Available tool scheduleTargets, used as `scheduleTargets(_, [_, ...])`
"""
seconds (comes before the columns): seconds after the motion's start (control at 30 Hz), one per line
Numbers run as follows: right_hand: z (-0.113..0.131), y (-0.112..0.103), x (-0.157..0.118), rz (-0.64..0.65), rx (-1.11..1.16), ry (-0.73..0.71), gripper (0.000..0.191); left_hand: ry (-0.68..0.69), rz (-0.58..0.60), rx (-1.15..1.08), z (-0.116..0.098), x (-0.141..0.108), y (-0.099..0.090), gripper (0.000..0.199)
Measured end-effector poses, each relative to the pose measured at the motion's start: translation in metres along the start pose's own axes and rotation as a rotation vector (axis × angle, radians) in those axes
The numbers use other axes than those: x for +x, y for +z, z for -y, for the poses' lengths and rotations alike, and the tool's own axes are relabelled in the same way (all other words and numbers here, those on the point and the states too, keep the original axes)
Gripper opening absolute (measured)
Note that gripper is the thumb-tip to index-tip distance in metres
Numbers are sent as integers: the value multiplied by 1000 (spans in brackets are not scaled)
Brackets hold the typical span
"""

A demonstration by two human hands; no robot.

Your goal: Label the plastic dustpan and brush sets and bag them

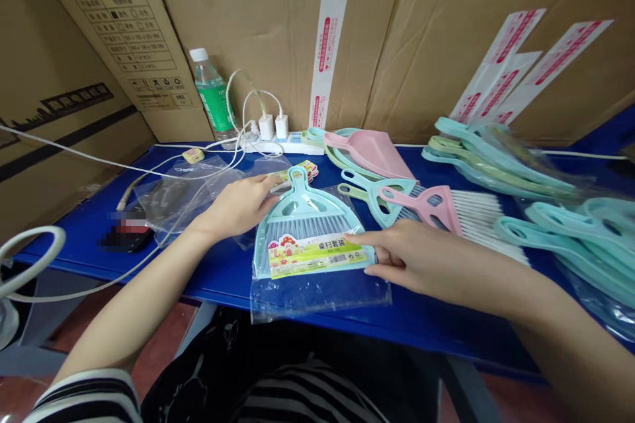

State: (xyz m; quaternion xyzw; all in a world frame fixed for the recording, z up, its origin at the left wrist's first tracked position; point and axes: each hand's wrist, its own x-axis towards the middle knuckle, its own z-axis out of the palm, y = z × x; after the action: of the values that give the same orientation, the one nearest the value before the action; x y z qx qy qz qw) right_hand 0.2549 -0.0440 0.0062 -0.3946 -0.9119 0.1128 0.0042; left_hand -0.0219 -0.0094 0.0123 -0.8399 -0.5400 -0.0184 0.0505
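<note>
Nearest, the right hand (421, 261) has flat, open fingers (381, 244) touching the bagged mint dustpan and brush set (307, 228) at its right edge; the left hand (238, 206), also open and ungripping, lies beside its upper left, above the blue table (218, 284).

bagged dustpan sets (307, 228): 1 | water bottles (213, 102): 1 | chargers (266, 127): 2 | power strips (292, 143): 1

R side blocked: brush (436, 211), dustpans (560, 244).

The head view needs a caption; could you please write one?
Left hand and right hand touch a bagged teal dustpan and brush on a blue table.
</note>
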Motion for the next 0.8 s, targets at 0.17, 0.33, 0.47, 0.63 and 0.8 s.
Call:
scheduleTargets(0.17, [5,1,4,-88,-62,-19,47,91,-68,-213,4,3,8,43])
scheduleTargets(0.33, [7,3,6,-73,-105,6,52,86,-210,-295,4,11,19,33])
scheduleTargets(0.47, [12,2,10,-74,-173,16,50,61,-302,-306,1,18,26,28])
scheduleTargets(0.63, [16,3,13,-87,-203,38,47,35,-344,-201,-2,14,20,28])
scheduleTargets(0.8, [15,3,13,-108,-212,13,45,273,-343,-232,-6,-1,1,24])
